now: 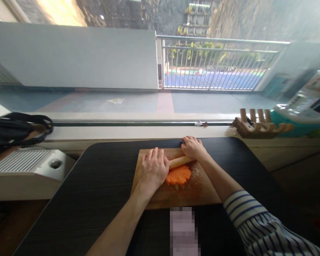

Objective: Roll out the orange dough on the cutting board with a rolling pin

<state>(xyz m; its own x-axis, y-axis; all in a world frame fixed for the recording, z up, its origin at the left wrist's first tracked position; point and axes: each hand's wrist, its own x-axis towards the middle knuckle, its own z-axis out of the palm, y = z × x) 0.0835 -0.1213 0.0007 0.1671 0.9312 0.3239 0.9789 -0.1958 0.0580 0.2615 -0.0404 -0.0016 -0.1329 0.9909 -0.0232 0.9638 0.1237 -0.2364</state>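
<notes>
A wooden rolling pin [179, 162] lies slantwise over the far part of a wooden cutting board [160, 203]. My left hand [154, 167] is closed over its left end, and my right hand [193, 147] grips the right end, a little farther from me. Just on the near side of the pin a flattened piece of orange dough [179, 175] with a ragged edge rests on the board; its far edge touches or runs under the pin. Pale flour-like smears mark the wood right of the dough. Both pin ends are hidden by my hands.
The board sits on a black table [96, 185] beside a window ledge [122, 132]. A wooden rack [258, 126] and a teal tub [293, 122] stand at the right. To the left are a black bag [13, 129] and a white appliance [34, 163]. A pixelated patch covers the near edge.
</notes>
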